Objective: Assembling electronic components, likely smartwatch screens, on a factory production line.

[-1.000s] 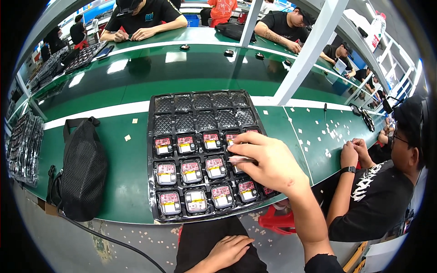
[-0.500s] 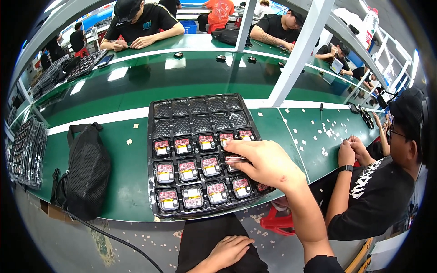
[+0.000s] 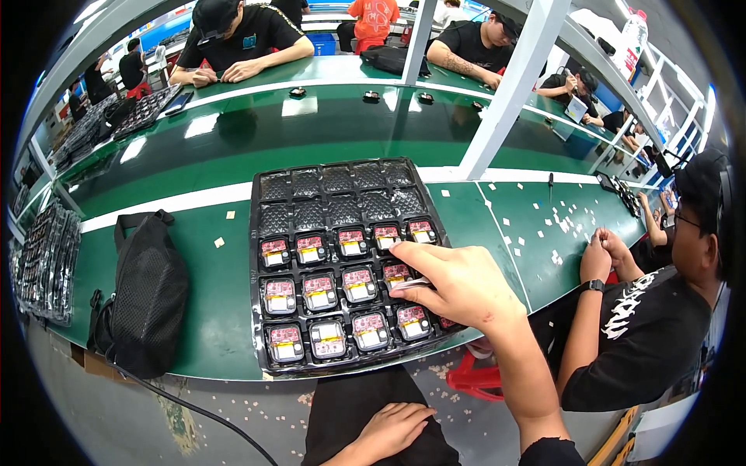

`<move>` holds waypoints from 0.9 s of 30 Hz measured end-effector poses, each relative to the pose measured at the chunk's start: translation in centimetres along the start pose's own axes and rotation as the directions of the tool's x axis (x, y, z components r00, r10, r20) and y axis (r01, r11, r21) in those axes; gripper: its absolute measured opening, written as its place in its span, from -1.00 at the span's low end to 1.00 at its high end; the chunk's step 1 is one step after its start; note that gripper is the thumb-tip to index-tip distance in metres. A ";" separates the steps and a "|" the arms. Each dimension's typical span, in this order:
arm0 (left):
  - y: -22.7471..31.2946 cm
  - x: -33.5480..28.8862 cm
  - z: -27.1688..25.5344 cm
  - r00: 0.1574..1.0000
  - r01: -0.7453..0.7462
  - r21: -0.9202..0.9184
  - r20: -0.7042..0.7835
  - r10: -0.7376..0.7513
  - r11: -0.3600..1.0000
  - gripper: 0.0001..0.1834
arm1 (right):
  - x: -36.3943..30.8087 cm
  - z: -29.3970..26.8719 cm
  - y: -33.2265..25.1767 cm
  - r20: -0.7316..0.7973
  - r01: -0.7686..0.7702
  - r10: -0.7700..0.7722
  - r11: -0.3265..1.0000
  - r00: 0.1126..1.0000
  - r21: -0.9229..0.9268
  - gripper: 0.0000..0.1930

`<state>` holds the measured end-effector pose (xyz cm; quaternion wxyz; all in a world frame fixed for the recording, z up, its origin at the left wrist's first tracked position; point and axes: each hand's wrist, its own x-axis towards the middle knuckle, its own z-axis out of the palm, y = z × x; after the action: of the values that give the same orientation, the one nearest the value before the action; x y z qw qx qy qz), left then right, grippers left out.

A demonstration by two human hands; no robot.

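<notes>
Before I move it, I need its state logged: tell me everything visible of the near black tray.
The tray is black, glossy and plastic-looking, with rows of rounded pockets. The far two rows show textured floors; the nearer three, where visible, hold red and white devices. It lies on the green table, its near side close to the table's edge. The right hand covers part of its right side; whether it touches the tray is unclear.

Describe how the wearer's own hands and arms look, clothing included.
The left hand and right hand are both gloveless. The right forearm is uncovered up to a black sleeve at the picture's lower edge; a small mark shows near the wrist. No left sleeve is in view.
</notes>
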<state>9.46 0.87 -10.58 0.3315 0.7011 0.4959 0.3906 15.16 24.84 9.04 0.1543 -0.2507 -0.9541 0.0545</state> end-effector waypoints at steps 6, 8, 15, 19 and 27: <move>0.0 0.0 -0.1 1.000 0.000 0.015 0.008 -0.001 1.000 -0.73 | 0.2 0.2 0.1 0.022 -0.002 0.002 1.000 1.000 0.010 -0.50; -0.1 0.0 -0.1 1.000 0.005 0.021 0.003 -0.005 1.000 -0.73 | 0.1 0.2 0.3 0.042 -0.031 0.029 0.999 0.999 0.025 -0.48; 0.1 -0.1 0.1 0.999 -0.011 0.031 0.035 0.010 0.999 -0.72 | -3.0 -0.5 -0.4 -0.274 -0.006 0.067 0.976 0.959 0.218 -0.48; -0.4 -0.5 0.0 1.000 0.022 -0.002 0.012 -0.022 1.000 -0.72 | -6.8 0.0 -0.3 -0.455 -0.146 0.390 0.864 0.801 0.482 -0.55; -0.1 -0.4 -0.5 1.000 0.006 -0.043 0.026 -0.005 0.999 -0.72 | -11.4 5.4 1.2 -0.297 -0.281 0.667 0.616 0.684 0.736 -0.73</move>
<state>8.90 0.52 -10.53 0.3540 0.6974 0.4850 0.3914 23.39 20.09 0.65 0.4728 -0.4421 -0.6815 0.3413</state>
